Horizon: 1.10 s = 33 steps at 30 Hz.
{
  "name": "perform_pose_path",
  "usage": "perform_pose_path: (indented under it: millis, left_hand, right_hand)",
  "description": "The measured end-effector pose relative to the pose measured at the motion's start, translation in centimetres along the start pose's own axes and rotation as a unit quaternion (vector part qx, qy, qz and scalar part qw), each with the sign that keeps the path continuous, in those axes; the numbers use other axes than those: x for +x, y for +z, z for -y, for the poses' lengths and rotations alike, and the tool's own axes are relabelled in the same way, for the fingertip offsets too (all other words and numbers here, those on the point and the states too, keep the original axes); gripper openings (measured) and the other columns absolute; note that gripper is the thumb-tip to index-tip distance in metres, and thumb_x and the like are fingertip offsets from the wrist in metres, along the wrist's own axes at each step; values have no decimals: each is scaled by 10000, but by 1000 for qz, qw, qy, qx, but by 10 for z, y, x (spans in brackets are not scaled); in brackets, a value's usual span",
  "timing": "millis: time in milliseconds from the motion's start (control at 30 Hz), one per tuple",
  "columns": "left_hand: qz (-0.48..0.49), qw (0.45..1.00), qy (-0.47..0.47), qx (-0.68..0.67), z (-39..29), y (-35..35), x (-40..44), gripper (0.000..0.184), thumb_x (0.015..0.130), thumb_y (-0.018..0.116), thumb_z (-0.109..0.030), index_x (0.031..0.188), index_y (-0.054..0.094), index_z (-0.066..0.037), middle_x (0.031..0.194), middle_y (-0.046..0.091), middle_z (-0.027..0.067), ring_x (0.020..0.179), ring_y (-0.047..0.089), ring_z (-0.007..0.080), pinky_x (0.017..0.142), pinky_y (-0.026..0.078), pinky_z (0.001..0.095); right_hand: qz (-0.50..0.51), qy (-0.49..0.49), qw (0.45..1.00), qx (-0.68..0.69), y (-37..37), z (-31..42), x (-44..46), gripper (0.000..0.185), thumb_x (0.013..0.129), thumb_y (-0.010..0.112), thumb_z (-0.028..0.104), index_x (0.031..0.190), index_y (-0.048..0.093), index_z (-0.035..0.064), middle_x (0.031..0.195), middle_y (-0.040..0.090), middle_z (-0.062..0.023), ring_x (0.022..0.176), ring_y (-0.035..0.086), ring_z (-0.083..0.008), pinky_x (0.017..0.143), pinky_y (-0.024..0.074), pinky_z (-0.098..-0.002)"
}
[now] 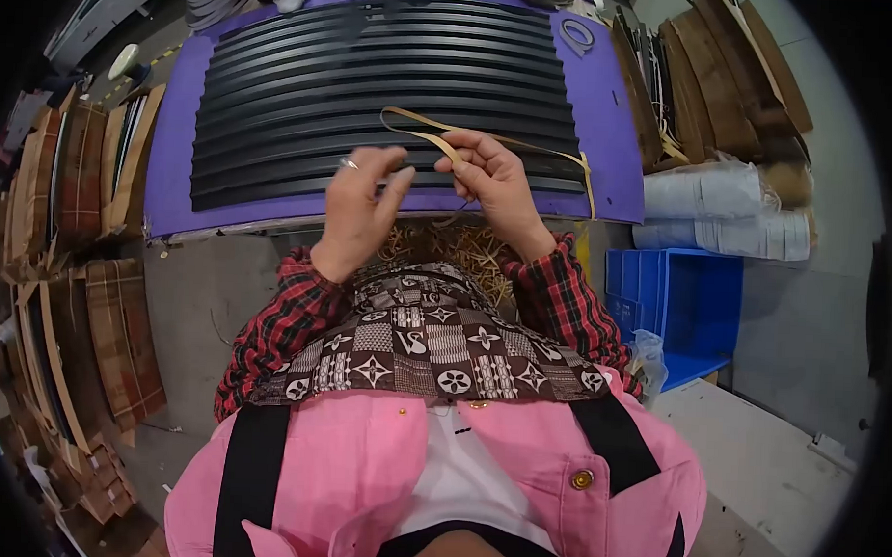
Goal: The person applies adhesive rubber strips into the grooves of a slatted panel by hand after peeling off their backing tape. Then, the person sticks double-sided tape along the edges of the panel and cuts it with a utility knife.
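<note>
My right hand [494, 177] pinches a narrow yellowish strip [441, 144] between thumb and fingers. The strip bends into a loop above the hands, and its far part runs right toward the table edge. Just left of it, my left hand [355, 211], with a ring on one finger, has thumb and fingers apart and nothing visible in it. Beneath both hands lie dark ridged lengths [375, 70], side by side across the purple tabletop [175, 166]. Another short yellowish strip [591, 185] hangs at the right end of these lengths.
Loose yellowish strips [472, 250] are heaped below the table's front edge. A blue bin [700, 307] stands at right, under plastic-wrapped bundles [728, 215]. A grey tape roll [576, 36] rests at the far right corner. Cardboard-wrapped stacks [125, 336] line the left side.
</note>
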<state>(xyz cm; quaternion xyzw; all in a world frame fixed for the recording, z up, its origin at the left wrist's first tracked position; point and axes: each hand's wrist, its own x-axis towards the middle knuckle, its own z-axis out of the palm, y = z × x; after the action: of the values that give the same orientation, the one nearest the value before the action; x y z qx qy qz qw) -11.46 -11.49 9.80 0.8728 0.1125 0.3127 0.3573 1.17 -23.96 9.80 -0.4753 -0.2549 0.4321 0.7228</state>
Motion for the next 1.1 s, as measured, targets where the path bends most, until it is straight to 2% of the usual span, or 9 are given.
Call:
perform_pose_path:
  millis: [67, 167, 233, 300, 333, 467, 567, 767, 1100]
  left_hand:
    - [-43, 998, 33, 13, 3, -2, 23, 242, 719, 569, -125, 946, 534, -51, 856, 541, 96, 799, 526, 252, 678, 422, 312]
    - [131, 972, 191, 30, 7, 8, 51, 240, 723, 570, -60, 960, 535, -46, 868, 538, 90, 791, 521, 213, 665, 416, 275]
    - [151, 976, 159, 14, 11, 16, 60, 210, 722, 573, -66, 928, 540, -39, 818, 538, 82, 759, 517, 210, 641, 408, 283]
    - [137, 979, 141, 46, 0, 24, 71, 99, 728, 552, -86, 812, 544, -33, 680, 526, 76, 631, 505, 239, 561, 381, 314]
    - [144, 978, 146, 40, -9, 27, 75, 99, 728, 552, -86, 812, 544, -33, 680, 526, 76, 631, 505, 239, 561, 381, 314]
    - [263, 954, 106, -103, -40, 35, 78, 136, 730, 581, -135, 785, 540, -18, 627, 504, 98, 554, 490, 242, 488, 369, 305]
    - [332, 933, 100, -102, -44, 45, 77, 145, 750, 573, -153, 771, 539, -13, 576, 481, 109, 517, 481, 250, 471, 367, 313]
    - [220, 957, 165, -91, -25, 66, 71, 110, 750, 565, -123, 807, 546, -31, 603, 484, 88, 537, 483, 243, 479, 372, 312]
    - [126, 973, 187, 50, -1, 67, 67, 169, 705, 583, -55, 871, 553, -71, 619, 497, 53, 559, 499, 217, 502, 406, 305]
  right_hand:
    - [31, -33, 991, -124, 4, 15, -8, 285, 809, 491, 74, 1085, 453, 14, 826, 579, -28, 621, 475, -22, 536, 362, -137]
    - [13, -78, 969, -235, -7, 20, -18, 262, 808, 487, 70, 1064, 470, 15, 801, 589, -33, 666, 521, -42, 546, 392, -155]
    - [4, -104, 941, -321, -21, 24, -22, 259, 807, 486, 69, 1061, 474, 20, 784, 593, -40, 666, 543, -58, 542, 409, -170]
    - [-104, -226, 716, -652, -44, 19, -27, 208, 804, 483, 62, 1008, 491, 24, 764, 597, -65, 625, 571, -91, 518, 435, -209]
    - [-113, -221, 715, -654, -52, 16, -28, 208, 804, 483, 62, 1008, 491, 24, 764, 597, -65, 625, 571, -91, 518, 435, -209]
    - [-238, -116, 862, -433, -53, 21, -34, 96, 810, 438, 42, 890, 481, 12, 764, 585, -82, 598, 574, -113, 514, 450, -219]
    - [-204, -91, 973, 63, -67, 24, -39, 151, 822, 373, 43, 914, 486, 3, 773, 545, -90, 556, 500, -98, 481, 396, -183]
    - [-22, -65, 978, 199, -88, 40, -53, 216, 842, 382, 66, 1013, 482, -22, 736, 524, -54, 633, 482, -80, 561, 390, -182]
    - [-103, -23, 991, 81, -77, 40, -38, 162, 813, 496, 83, 947, 522, -3, 802, 558, -45, 712, 518, -86, 647, 424, -192]
